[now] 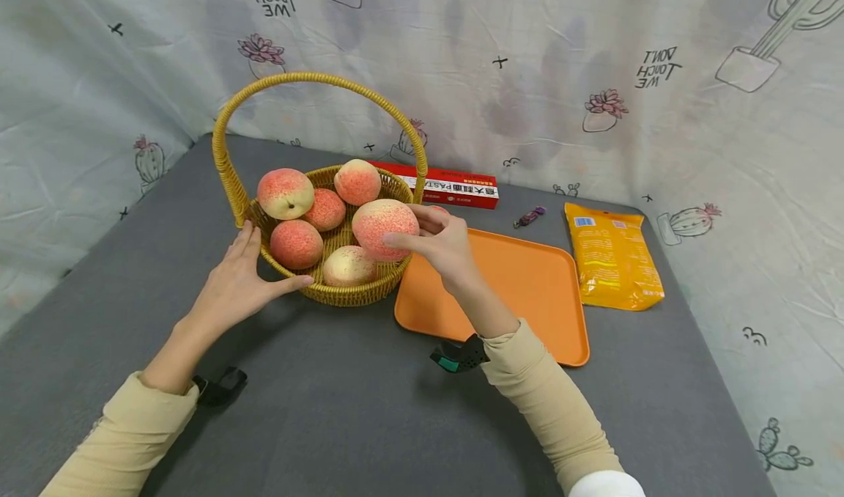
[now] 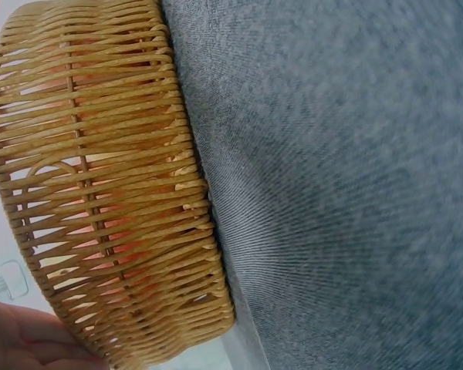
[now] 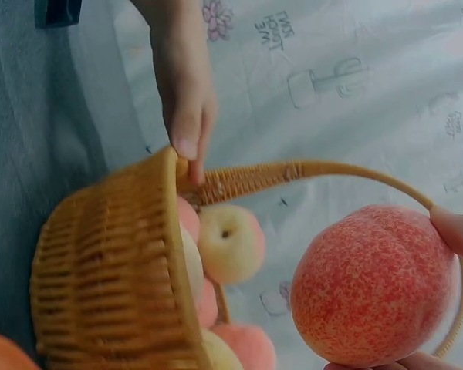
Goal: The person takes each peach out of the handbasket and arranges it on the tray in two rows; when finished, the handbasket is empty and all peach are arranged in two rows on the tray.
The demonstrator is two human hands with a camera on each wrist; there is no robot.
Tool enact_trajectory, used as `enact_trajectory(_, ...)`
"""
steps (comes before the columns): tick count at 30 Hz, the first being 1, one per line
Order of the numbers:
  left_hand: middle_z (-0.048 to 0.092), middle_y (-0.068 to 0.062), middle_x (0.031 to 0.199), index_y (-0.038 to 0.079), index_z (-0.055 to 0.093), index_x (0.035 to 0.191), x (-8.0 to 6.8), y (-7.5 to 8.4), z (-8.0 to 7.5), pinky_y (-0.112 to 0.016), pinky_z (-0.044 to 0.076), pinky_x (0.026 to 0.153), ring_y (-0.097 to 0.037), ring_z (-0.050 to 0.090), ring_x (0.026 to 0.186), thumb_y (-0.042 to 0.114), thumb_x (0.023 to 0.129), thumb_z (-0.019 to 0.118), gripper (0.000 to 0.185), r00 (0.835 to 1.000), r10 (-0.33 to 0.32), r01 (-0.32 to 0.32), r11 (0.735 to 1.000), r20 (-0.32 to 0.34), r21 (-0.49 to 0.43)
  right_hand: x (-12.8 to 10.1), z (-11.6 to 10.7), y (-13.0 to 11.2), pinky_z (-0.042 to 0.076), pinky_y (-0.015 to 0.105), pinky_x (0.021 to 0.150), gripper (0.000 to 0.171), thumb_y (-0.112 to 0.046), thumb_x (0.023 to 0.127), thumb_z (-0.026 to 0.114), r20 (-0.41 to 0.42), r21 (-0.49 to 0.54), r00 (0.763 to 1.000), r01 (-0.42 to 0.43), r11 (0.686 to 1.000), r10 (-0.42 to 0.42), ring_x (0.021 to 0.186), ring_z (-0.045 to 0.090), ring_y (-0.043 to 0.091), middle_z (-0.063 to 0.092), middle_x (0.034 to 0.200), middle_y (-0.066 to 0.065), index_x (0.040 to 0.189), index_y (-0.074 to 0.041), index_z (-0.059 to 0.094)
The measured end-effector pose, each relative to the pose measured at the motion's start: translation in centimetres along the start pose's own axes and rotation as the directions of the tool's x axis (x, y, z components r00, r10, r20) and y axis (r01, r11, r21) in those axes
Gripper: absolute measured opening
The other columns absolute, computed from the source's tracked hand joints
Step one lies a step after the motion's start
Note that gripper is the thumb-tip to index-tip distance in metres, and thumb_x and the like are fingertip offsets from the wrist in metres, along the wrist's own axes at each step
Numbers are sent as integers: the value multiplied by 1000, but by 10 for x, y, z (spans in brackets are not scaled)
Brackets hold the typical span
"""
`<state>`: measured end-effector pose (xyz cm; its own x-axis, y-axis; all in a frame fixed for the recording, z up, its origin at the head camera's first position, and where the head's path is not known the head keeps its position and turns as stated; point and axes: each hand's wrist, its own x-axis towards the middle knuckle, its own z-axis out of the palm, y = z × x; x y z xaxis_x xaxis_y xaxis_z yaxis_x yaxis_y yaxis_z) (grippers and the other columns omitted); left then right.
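Observation:
A yellow woven basket (image 1: 356, 294) with a tall arched handle (image 1: 310, 78) holds several peaches, among them a red one (image 1: 297, 245) and a pale one (image 1: 349, 266). My left hand (image 1: 234, 284) rests on its left side, fingers extended at the handle's foot and thumb over the near rim. In the left wrist view the wicker wall (image 2: 100, 177) fills the space beside the fingers. Over the basket's right side, my right hand (image 1: 442, 244) holds a large pink peach (image 3: 374, 285) between thumb and fingers, above the rim.
An orange tray (image 1: 527, 284) lies right of the basket, partly under the right forearm. Behind stands a red pasta box (image 1: 461, 189), with a purple-wrapped candy (image 1: 530, 216) nearby. A yellow packet (image 1: 613, 262) lies at the table's right; a patterned curtain (image 1: 527, 64) hangs behind.

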<state>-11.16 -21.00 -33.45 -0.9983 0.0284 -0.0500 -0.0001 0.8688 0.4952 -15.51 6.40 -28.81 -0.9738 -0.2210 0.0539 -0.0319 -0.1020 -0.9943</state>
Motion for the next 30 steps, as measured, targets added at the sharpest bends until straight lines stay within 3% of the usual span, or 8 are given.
enact_trajectory(3, -12, -20, 144, -5, -2, 139, -1, 1, 1, -65, 17, 90, -44, 3, 128, 66, 70, 56, 114, 1000, 4, -4, 1000, -5, -1, 4, -17, 8, 50, 33, 73, 48, -11, 64, 79, -15, 38, 1000, 26, 999, -25, 90, 60, 20, 63, 101, 10, 109, -4, 62)
enact_trajectory(7, -12, -20, 144, -5, -1, 139, -1, 1, 0, -65, 17, 90, -42, 3, 129, 67, 69, 56, 115, 1000, 1, -1, 1000, -5, -2, 4, -35, 7, 49, 34, 76, 50, -13, 63, 79, -70, 16, 997, 24, 1000, -23, 91, 60, 20, 63, 100, 11, 109, -4, 62)
enact_trajectory(9, -12, -20, 144, -5, -1, 139, 0, 1, 0, -65, 16, 91, -43, 2, 128, 67, 69, 56, 115, 1000, -1, 1, 1000, -5, -1, -2, -37, -2, 47, 35, 80, 49, -11, 66, 76, -109, -16, 994, -13, 1000, 11, 95, 58, 21, 62, 103, 13, 111, -2, 60)
enact_trajectory(15, -10, -23, 143, -6, 0, 138, 0, 1, -1, -65, 17, 90, -47, 4, 126, 66, 70, 55, 114, 1000, 6, -5, 1000, -11, 13, 0, -50, -3, 45, 32, 83, 51, -8, 69, 73, -163, 14, 979, -120, 993, 121, 99, 56, 20, 59, 110, 15, 117, 0, 56)
enact_trajectory(22, -10, -23, 143, -7, 0, 138, 1, 1, -1, -65, 18, 90, -45, 4, 127, 66, 69, 56, 115, 1000, 5, -5, 1000, -5, 17, 2, -65, 0, 45, 32, 84, 52, -11, 70, 74, -228, -3, 965, -134, 991, 130, 101, 55, 20, 58, 112, 15, 117, 0, 56)
enact_trajectory(30, -11, -22, 143, -5, -2, 138, 1, 0, 0, -65, 17, 90, -47, 5, 126, 67, 69, 55, 115, 1000, 0, 0, 1000, 1, 20, 9, -87, 9, 44, 32, 86, 55, -15, 67, 77, -321, -25, 929, -200, 980, 181, 99, 54, 18, 58, 111, 12, 117, -1, 57)
